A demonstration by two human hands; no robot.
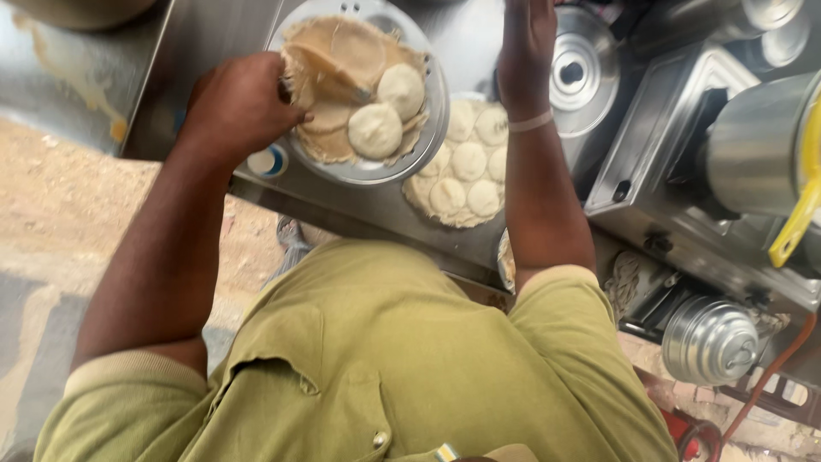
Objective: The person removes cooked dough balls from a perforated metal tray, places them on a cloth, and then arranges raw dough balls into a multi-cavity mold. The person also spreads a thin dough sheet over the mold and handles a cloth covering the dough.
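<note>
My left hand (244, 107) pinches the damp cloth (329, 64) on the round steel idli tray (428, 128) — peel slowly, low, so the two idlis (389, 107) don't tear. My right hand (526, 43) reaches past — its grip I can't tell.

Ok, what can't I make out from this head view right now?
- Right hand: fingertips cut off by the top edge.
- Left hand: fingertips hidden by the cloth's edge on the round steel plate.
- Second batch of idlis: partly covered by the right forearm and plate.
</note>
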